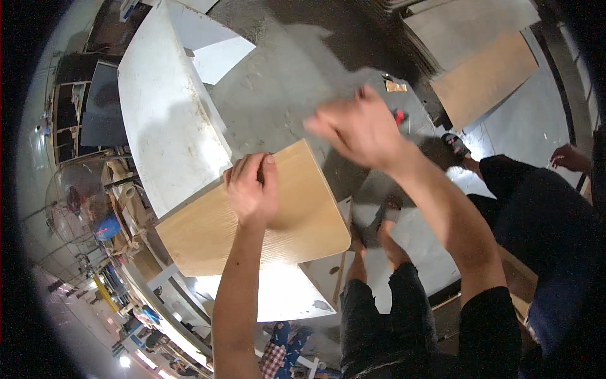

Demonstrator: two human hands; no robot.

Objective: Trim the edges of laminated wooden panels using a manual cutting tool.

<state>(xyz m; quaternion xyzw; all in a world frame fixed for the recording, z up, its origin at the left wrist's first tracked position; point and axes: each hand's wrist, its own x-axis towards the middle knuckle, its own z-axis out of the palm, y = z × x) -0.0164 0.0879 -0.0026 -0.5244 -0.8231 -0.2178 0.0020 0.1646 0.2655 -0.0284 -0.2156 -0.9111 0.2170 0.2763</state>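
Head view: a wood-grain board [303,208], light brown with a rounded lower-right corner, lies across the centre of the frame.
Left hand: the left hand [251,192] touches the board at its upper edge, just left of centre; its fingers are bent and close together there, though whether they clamp the board I cannot tell.
Right hand: the right hand [358,128] is raised above and to the right of the board, apart from it in the frame and blurred; its fingers look curled in, but I cannot tell whether they hold anything.
White pieces: a large white panel [158,120] with a scuffed edge fills the upper left, and a bright white panel [284,297] shows below the board, its corner marked dark.
Floor: grey concrete floor [271,69] runs through the upper centre, with a small tan packet [396,86] and a red object [400,116] right of centre.
Upper right: a brown sheet [486,79] lies there.
Right edge: another person in dark clothing [543,215], one hand visible.
Left edge: a fan [72,196] beside a blue round object [107,228].
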